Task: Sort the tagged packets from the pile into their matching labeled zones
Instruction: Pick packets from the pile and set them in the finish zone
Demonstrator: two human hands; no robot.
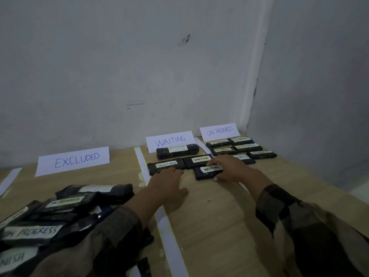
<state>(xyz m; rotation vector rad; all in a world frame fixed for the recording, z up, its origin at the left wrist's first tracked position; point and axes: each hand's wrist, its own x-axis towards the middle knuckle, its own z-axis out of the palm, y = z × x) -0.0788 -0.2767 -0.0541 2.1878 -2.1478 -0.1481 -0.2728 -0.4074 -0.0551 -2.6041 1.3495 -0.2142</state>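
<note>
A black packet tagged WAITING (207, 172) lies in the WAITING zone, and my right hand (231, 168) grips its right end. My left hand (169, 184) rests flat on the table beside it, fingers spread, its fingertips touching another WAITING packet (165, 165). Two more WAITING packets (177, 150) lie behind, under the WAITING sign (170, 140). The pile of tagged black packets (65, 214) sits at the lower left, with ON PROGRESS tags showing.
The ON PROGRESS sign (219, 131) stands at the back right with several packets (241, 146) in front. The EXCLUDED sign (73, 160) stands at the left. White tape strips (167, 226) divide the wooden table (209, 216). Walls close the back and right.
</note>
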